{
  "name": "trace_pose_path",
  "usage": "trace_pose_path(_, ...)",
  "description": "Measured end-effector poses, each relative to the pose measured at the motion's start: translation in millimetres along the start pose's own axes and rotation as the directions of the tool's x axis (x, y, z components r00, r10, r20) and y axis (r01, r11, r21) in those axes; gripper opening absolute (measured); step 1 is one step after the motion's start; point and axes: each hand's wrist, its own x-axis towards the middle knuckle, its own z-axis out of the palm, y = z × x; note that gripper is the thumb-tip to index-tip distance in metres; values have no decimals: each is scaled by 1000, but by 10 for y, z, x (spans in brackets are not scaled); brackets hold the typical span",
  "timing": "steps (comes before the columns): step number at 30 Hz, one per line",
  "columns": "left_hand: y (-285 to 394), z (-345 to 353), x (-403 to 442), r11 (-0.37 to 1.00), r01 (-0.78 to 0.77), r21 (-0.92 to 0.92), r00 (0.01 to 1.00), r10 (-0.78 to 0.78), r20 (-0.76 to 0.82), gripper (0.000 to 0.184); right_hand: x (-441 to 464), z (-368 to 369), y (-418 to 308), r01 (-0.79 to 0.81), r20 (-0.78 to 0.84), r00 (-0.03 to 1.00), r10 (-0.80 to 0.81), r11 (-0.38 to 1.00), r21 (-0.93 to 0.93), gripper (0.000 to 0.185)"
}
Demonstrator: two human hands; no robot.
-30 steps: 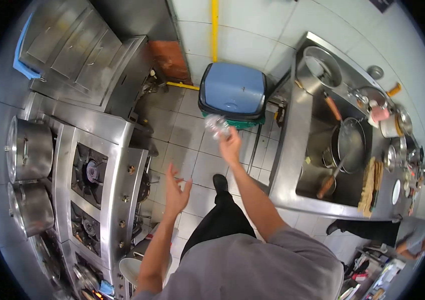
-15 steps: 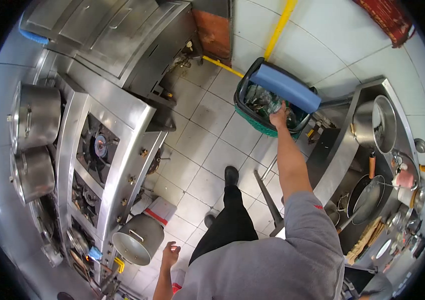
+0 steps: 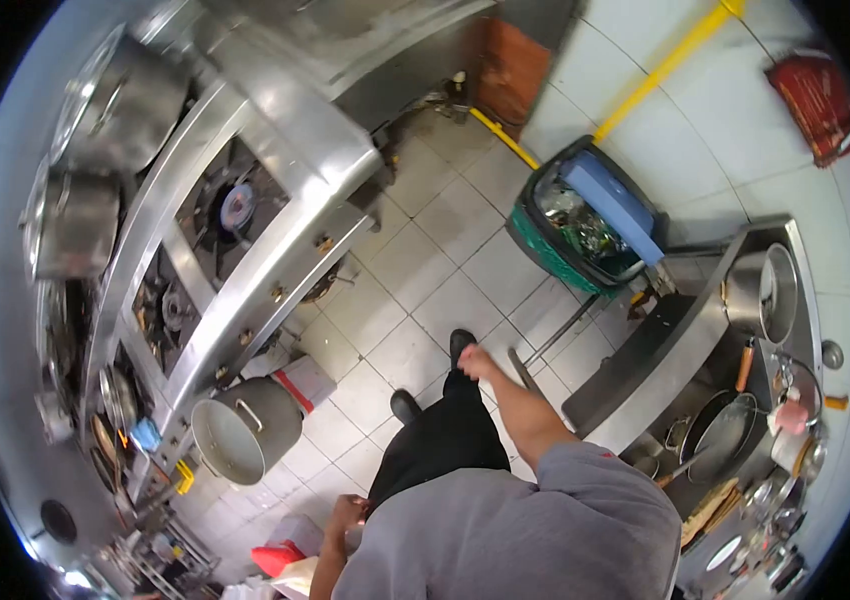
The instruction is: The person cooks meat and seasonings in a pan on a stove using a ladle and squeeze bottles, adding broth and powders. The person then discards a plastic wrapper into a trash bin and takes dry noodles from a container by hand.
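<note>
My right hand [image 3: 480, 362] is in front of my body, over my leg and shoe, with its fingers curled in and nothing visible in it. Beside my left hip hangs my left hand [image 3: 348, 512], loosely curled, also with nothing visible in it. A dark bin [image 3: 523, 215] with a green liner stands by the tiled wall, apart from both hands. Clear plastic waste [image 3: 585, 225] fills its mouth, and a blue panel [image 3: 612, 210] lies across one side. Near my left side is a large metal pot [image 3: 280, 425].
On the left runs a steel gas stove [image 3: 290, 245], with lidded pots [image 3: 75, 225] behind its burners. The right-hand steel counter [image 3: 645, 405] carries a pot [image 3: 760, 290], a frying pan [image 3: 730, 430] and utensils. A yellow pipe [image 3: 665, 70] climbs the wall.
My right hand has come out of the bin and back towards my body. My left hand has drawn in to my hip. The view has turned and shifted, and the bin appears farther right.
</note>
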Motion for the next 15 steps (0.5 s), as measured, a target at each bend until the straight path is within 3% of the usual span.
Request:
trace_pose_path(1,111,-10,-81,932,238,-275,961,-266,-68,45,-227,250,-72,-3,146,989,25,988,-152,12)
trace_pose_path(2,280,-49,-159,735,413,-538,855,-516,-49,42,-530,373,-210,204,222,967,-124,899,-387,16)
trace_pose_path(3,411,-70,-229,760,432,-485,844,-530,-79,33,-614,628,-102,128,118,989,-91,924,-360,20)
trace_pose_path(4,341,30,-280,745,417,-521,840,-535,-92,33,-750,679,-182,210,294,953,-70,854,-476,25)
trace_pose_path(5,240,154,-336,803,381,-458,839,-508,-193,29,-915,761,-267,278,300,944,-140,828,-487,26)
trace_pose_path(6,168,283,-396,848,353,-395,825,-481,-296,25,-904,863,-249,263,353,934,-65,793,-550,38)
trace_pose_path(7,266,325,-470,798,396,-454,796,-545,-263,24,-1143,793,-540,304,449,892,-58,810,-501,38)
trace_pose_path(8,133,481,-528,770,374,-517,770,-569,-290,24,-1017,938,-258,303,419,902,-101,840,-450,49)
trace_pose_path(10,-239,806,-552,800,236,-552,772,-499,-393,24,-1201,904,-633,340,580,810,85,738,-583,60)
trace_pose_path(11,-442,896,-580,741,259,-620,771,-545,-329,27,-1044,980,-435,405,621,778,91,683,-607,66)
trace_pose_path(13,-913,1106,-636,683,132,-718,737,-552,-390,29,-1357,1143,-892,119,538,698,473,664,-738,78)
trace_pose_path(15,-1507,1375,-647,596,-8,-803,729,-547,-412,34,-1577,1460,-986,-159,412,643,646,639,-753,90)
